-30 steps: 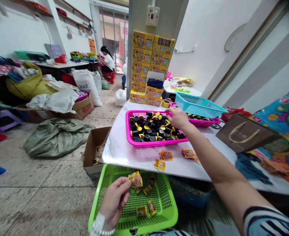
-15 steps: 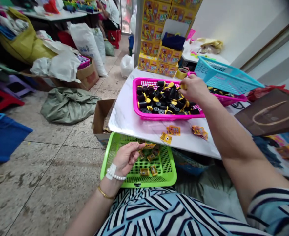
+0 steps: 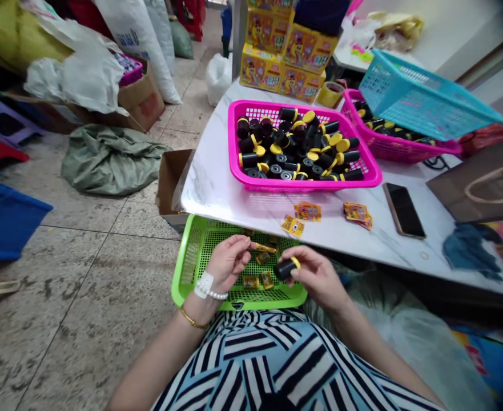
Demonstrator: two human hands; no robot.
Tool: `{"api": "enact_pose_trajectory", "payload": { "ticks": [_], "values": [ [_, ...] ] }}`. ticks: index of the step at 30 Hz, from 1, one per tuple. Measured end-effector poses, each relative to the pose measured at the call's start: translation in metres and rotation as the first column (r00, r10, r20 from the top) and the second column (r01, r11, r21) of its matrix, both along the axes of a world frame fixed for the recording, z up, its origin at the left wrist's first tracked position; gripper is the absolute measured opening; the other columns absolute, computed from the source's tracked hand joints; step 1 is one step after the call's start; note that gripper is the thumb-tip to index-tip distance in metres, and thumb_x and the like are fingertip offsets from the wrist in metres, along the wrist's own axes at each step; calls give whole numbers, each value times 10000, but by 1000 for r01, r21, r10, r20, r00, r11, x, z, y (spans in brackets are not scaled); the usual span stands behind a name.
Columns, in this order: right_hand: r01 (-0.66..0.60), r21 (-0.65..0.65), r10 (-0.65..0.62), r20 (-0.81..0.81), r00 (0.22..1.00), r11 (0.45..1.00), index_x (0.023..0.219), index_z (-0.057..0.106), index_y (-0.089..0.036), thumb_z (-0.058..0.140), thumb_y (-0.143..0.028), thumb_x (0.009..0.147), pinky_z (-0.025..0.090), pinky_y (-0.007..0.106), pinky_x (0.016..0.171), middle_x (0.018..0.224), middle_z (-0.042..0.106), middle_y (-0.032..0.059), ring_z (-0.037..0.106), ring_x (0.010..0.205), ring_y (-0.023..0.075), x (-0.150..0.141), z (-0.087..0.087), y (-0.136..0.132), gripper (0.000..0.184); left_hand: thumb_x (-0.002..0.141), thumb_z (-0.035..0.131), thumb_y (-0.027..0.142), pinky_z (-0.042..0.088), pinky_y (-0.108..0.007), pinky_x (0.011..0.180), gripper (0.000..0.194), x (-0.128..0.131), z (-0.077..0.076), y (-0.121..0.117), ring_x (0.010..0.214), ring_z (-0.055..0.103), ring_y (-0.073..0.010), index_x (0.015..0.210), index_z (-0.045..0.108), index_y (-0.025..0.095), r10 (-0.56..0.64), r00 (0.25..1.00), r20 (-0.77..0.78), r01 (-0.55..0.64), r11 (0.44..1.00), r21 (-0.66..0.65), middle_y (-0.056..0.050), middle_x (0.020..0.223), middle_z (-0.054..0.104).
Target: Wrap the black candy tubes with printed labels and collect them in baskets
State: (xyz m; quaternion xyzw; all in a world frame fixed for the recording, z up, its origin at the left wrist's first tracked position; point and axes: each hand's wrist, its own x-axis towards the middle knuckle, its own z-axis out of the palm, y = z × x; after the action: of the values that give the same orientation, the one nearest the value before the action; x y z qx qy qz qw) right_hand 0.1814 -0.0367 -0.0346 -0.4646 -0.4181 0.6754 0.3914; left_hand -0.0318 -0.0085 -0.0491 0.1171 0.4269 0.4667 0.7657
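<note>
My left hand [image 3: 229,262] is shut on a thin rolled yellow packet [image 3: 265,248] above the green plastic basket [image 3: 188,275], which rests on my lap. My right hand [image 3: 313,275] grips a black cylinder with a yellow end [image 3: 286,268], close to the packet's tip and apart from it. More small yellow packets [image 3: 251,282] lie in the green basket. On the white marble table [image 3: 217,182], a pink basket [image 3: 306,184] is heaped with similar black cylinders. Several loose yellow packets [image 3: 308,212] lie in front of it.
A second pink basket [image 3: 388,149] of cylinders sits under a tilted blue basket [image 3: 426,94]. A phone [image 3: 404,210] lies on the table. Stacked yellow boxes [image 3: 268,54] stand behind it, with a cardboard box [image 3: 172,180] at its edge. Sacks and stools crowd the floor to the left.
My right hand has come back from the pink basket to above the green basket, holding a cylinder. My left hand now holds a rolled packet. The view has tilted, bringing the phone into sight.
</note>
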Motion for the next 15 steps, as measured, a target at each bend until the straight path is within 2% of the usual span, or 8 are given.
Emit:
{"api": "enact_pose_trajectory", "payload": {
  "ticks": [2,4,6,8,9,11,13,15],
  "values": [
    [-59,-192,36,-119,992,980,936,665,-199,762,-306,710,490,233,488,945,682,46,574,573,106,-2,-19,-13,268,612,829,236,169,-103,298,322,1,-2,0,397,423,-4,779,579,119,-32,999,41,33,999,-15,1,694,664],
    [-90,-367,2,-232,973,926,891,654,-189,710,-416,754,426,205,423,901,671,49,547,543,100,-6,-34,-20,271,620,823,248,165,-103,300,317,3,-3,-1,393,416,-4,768,571,126,-45,998,53,45,999,-4,10,686,652],
    [-123,-487,-26,-289,957,865,843,645,-173,594,-589,812,338,179,375,811,646,51,525,531,106,-11,-43,-20,421,654,807,284,165,-107,306,305,6,-4,-5,391,419,-9,747,557,136,-56,998,23,55,998,29,8,685,655],
    [-136,-535,-18,-273,962,834,802,637,-155,511,-697,818,268,174,360,708,608,39,491,492,101,-15,-46,-16,556,695,786,325,184,-111,322,300,9,-5,-11,395,429,-16,726,550,143,-80,995,-53,84,993,82,0,669,663],
    [-129,-527,0,-238,971,840,784,631,-151,544,-695,801,253,176,363,659,591,25,468,465,93,-16,-46,-13,552,712,776,345,204,-113,335,301,10,-7,-15,395,431,-20,718,553,144,-98,990,-106,109,988,108,3,632,653],
    [-91,-446,39,-126,991,890,740,616,-151,678,-597,754,270,187,392,573,560,-11,440,436,82,-19,-42,-6,450,723,772,378,260,-119,369,311,9,-9,-22,397,440,-32,710,566,145,-129,969,-209,159,978,132,21,538,607],
    [-52,-273,62,28,998,960,687,612,-154,750,-470,732,338,207,463,545,553,-27,454,467,84,-22,-35,0,348,710,781,411,285,-130,389,331,8,-11,-28,394,447,-45,717,578,150,-148,949,-279,186,976,115,37,472,563],
    [-37,-37,44,207,977,999,661,635,-158,743,-392,755,403,238,568,601,582,-12,505,560,105,-26,-28,4,274,692,792,429,273,-137,387,346,5,-12,-33,387,441,-49,732,584,156,-148,936,-319,182,980,78,36,469,566]
  ]
}}
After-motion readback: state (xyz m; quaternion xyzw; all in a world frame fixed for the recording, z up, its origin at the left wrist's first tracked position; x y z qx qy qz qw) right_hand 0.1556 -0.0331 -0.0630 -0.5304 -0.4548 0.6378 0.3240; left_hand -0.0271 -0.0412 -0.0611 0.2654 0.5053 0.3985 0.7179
